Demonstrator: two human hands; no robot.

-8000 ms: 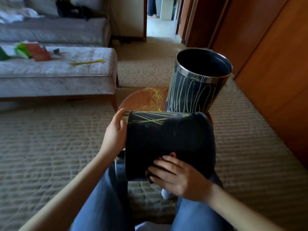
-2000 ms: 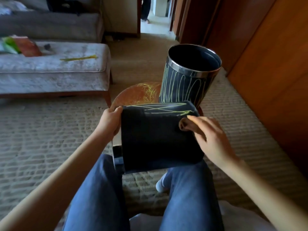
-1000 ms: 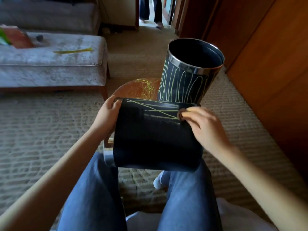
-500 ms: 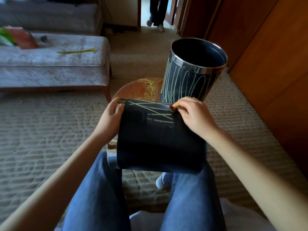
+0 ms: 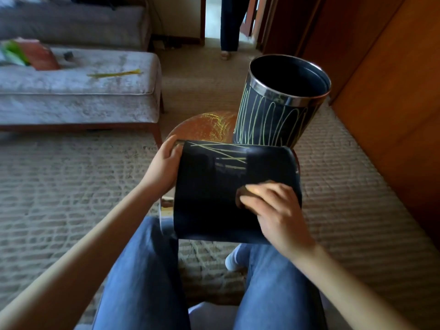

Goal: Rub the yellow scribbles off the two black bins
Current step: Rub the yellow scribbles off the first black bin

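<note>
1. Got one black bin (image 5: pixel 214 198) lying on its side across my lap, resting on my jeans (image 5: pixel 142 270), chrome rim toward my left.
2. My left hand (image 5: pixel 162 167) is wrapped around the bin's left edge up by the rim, fingers (image 5: pixel 170 145) curled over the top, thumb on the side facing me.
3. My right hand (image 5: pixel 273 210) is pressed flat-ish on the bin's right side, fingers (image 5: pixel 259 191) closed down on a small brownish rubbing pad (image 5: pixel 242 195). Pad's touching the bin wall. It's blurry, so can't say exactly what it's made of.
4. Beyond my right fingertips, toward the far edge of this bin, there are yellow scribbles (image 5: pixel 223 152), a few crossed straight lines. The area right around the pad looks plain black.
5. The second black bin (image 5: pixel 273 122) stands upright just past the first one, ahead of my right fingers, on a small round wooden desk (image 5: pixel 202 127). Loopy yellow lines all over its side, chrome band at the top.
6. The desk top has yellow marks on it too, ahead of my left fingers.
</note>
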